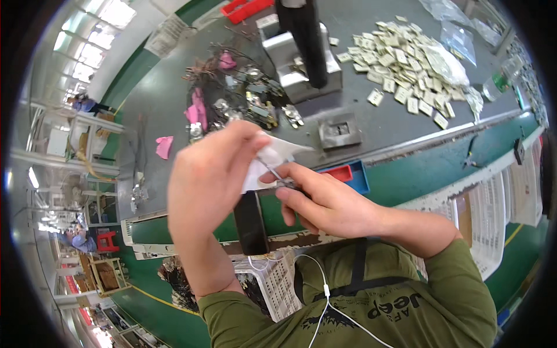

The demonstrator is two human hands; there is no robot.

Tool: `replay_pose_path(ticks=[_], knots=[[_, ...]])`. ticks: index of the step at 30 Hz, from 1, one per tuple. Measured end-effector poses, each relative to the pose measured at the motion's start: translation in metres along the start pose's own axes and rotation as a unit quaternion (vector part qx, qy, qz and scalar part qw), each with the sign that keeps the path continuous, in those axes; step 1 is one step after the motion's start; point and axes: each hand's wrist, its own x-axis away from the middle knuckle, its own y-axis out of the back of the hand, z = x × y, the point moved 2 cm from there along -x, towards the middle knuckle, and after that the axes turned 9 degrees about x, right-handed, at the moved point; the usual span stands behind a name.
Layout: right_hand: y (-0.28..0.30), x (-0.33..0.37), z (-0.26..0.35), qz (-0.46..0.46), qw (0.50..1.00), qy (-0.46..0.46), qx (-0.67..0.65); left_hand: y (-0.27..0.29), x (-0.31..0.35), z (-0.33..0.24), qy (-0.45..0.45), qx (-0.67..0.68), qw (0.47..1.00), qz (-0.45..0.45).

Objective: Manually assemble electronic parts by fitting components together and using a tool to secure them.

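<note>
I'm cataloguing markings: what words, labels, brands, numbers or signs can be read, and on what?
Olive-green T-shirt: large dark lettering legible on the front; not copied here.
Cream rectangular pieces: dark marks, too small to read.
Pale sheet at upper left: too blurred to read.

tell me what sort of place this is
Probably a factory workshop for assembling small parts: a workbench carries a heap of pale little blocks, bundles of wire and a metal device with a black arm.
</note>
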Motion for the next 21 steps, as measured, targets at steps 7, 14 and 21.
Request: replay_pose_path(ticks=[7,14,21], knots=[[-0.007,0.001,-0.02,-0.1,0.995,0.02,-0.009,-0.014,0.027,-0.01,-0.083,-0.091,0.992,0.016],[0.001,0.004,-0.014,-0.21,0.962,0.126,0.119,0.003,0.047,-0.022,-0.047,0.046,0.997,-0.049],[0.003,0.002,-0.019,-0.231,0.929,0.17,0.234,-0.027,0.022,0.007,-0.053,0.192,0.976,-0.088]])
